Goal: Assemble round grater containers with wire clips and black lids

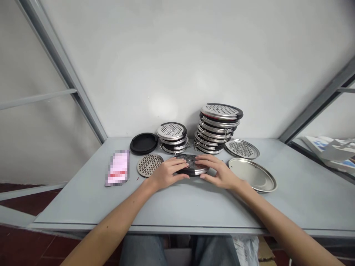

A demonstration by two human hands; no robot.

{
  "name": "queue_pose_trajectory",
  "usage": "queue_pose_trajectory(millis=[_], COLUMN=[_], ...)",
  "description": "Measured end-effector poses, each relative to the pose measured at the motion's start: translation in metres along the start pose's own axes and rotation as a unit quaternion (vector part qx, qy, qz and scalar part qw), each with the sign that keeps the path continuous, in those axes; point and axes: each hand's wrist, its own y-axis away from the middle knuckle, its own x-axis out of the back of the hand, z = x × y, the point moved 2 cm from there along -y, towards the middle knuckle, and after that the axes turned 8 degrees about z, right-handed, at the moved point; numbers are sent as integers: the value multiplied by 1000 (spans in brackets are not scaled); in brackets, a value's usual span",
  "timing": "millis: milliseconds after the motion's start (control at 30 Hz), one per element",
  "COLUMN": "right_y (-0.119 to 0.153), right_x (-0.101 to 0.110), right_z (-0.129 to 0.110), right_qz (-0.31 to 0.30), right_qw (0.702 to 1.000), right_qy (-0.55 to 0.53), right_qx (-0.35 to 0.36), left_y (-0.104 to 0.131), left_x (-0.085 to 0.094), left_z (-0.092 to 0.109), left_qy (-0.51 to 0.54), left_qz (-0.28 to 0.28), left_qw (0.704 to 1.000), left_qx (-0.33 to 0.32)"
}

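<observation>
Round perforated disc (193, 166), dark-edged with a silvery rim, lies on the table (194, 207) between the two hands. The left hand (168, 173) grasps its left side, fingers over the holed top and thumb along the near edge; the right hand (220, 171) grasps the other side in the same manner. Just beside the left hand is a loose holed metal plate (150, 165), with a black round piece (144, 143) behind it. To the right of the right hand sits a shiny metal lid (252, 174), and behind that a rimmed, holed plate (242, 149). Beyond the disc stand a short stack (172, 138) and a taller stack (217, 127) of similar discs with wire clasps. A pink item (118, 168), blurred out, lies on the far left.
</observation>
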Motion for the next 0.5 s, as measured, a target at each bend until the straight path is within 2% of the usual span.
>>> queue_pose_trajectory(millis=[100,233,500], right_y=[-17,-24,-13], right_x=[-2,-7,-9], right_z=[2,2,-2], right_qz=[-20,29,31], right_qw=[999,994,989], right_qy=[-42,-100,-123], right_qx=[4,-30,-70], left_y=[1,0,-5], left_x=[3,6,5], left_z=[-3,-3,4], left_qy=[26,42,26], left_qz=[37,77,73], left_qw=[998,993,997], left_qx=[40,82,26])
